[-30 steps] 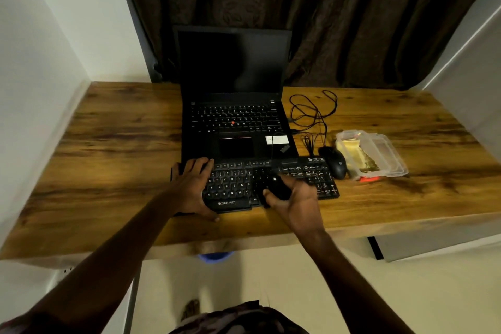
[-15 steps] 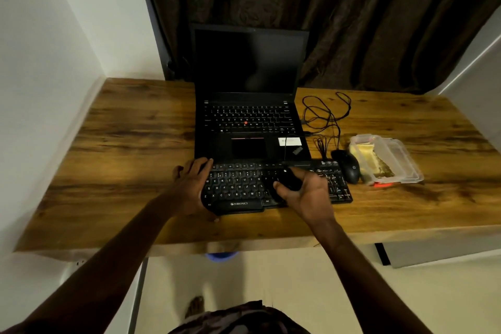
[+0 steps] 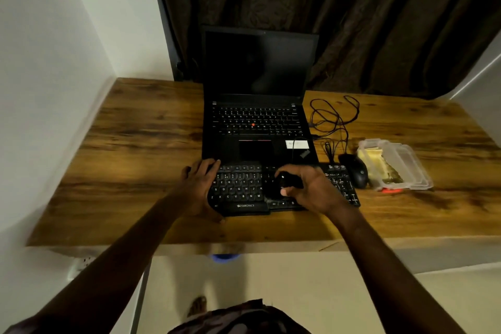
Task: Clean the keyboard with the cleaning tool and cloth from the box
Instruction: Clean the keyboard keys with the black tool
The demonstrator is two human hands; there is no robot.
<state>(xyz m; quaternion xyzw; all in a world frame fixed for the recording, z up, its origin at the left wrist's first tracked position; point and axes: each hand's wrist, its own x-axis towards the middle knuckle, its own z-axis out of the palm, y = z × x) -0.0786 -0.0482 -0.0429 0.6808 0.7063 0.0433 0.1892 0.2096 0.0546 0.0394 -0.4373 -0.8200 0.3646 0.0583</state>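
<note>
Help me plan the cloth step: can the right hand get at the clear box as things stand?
Probably yes: the right hand is on the keyboard, and the clear box lies just beyond the mouse, nothing over it. But the hand grips the cleaning tool, so its grip is taken.

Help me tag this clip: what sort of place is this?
Probably a home workstation: a wooden desk holds an open laptop, an external keyboard and a wired mouse, with a dark curtain behind.

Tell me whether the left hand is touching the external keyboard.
Touching. The head view shows the left hand lying flat on the left end of the keyboard, covering its keys there.
</note>
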